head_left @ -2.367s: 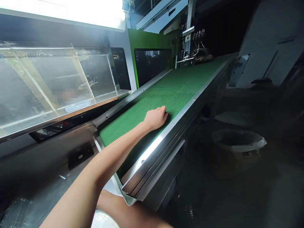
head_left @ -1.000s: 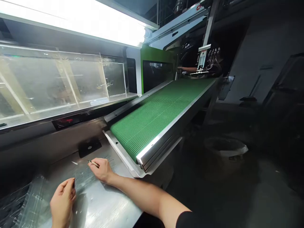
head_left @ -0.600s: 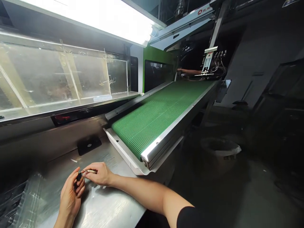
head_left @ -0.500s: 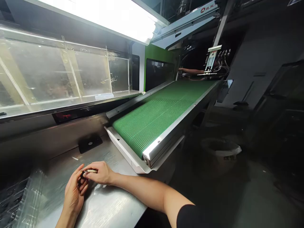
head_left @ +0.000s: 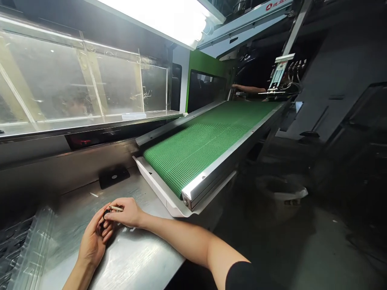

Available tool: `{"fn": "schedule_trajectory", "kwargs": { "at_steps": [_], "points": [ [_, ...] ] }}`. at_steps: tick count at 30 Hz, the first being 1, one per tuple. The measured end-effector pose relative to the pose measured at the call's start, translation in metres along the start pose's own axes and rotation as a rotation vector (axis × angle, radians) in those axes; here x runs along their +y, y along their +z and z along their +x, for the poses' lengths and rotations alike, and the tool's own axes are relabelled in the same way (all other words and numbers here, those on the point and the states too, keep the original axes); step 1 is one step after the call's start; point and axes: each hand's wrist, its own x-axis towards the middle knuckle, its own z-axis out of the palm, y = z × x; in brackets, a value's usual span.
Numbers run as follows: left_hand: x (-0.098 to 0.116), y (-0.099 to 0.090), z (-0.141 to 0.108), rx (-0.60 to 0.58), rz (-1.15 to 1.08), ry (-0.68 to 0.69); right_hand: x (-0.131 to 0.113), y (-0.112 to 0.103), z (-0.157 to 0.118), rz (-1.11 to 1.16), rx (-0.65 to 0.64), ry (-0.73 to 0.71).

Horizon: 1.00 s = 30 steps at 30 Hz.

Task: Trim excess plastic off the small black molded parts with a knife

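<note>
My left hand (head_left: 94,238) is closed around a small dark part (head_left: 107,213), low over the metal table. Most of that part is hidden by fingers, so its kind cannot be made out. Reaching in from the right, my right hand (head_left: 130,212) grips a slim, pale, stick-like tool (head_left: 116,208). Its tip meets the dark part, or lies very close to it, near the left fingertips. Both hands touch or nearly touch there.
A green conveyor belt (head_left: 193,147) slopes away behind the hands, with a white tray edge (head_left: 157,193) under its near end. Clear plastic trays (head_left: 33,245) with dark pieces lie left. A black plate (head_left: 113,177) rests on the metal table (head_left: 136,257). A forearm (head_left: 249,88) shows far back.
The view has shifted slightly. The hands stay together, and the pale tool now lies at a steeper slant against the dark part.
</note>
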Motion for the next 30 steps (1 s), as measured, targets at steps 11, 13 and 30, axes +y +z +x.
{"fn": "schedule_trajectory", "kwargs": {
  "at_steps": [11,13,30],
  "points": [
    [-0.007,0.001,0.001,-0.052,0.101,0.005,-0.006,0.000,-0.003,-0.091,0.125,-0.151],
    [-0.008,0.000,0.001,-0.038,0.092,0.013,-0.007,0.000,-0.005,-0.120,0.099,-0.166],
    [-0.012,0.005,-0.004,-0.027,0.092,0.034,-0.013,-0.008,-0.011,-0.134,0.019,-0.255]
  ]
}}
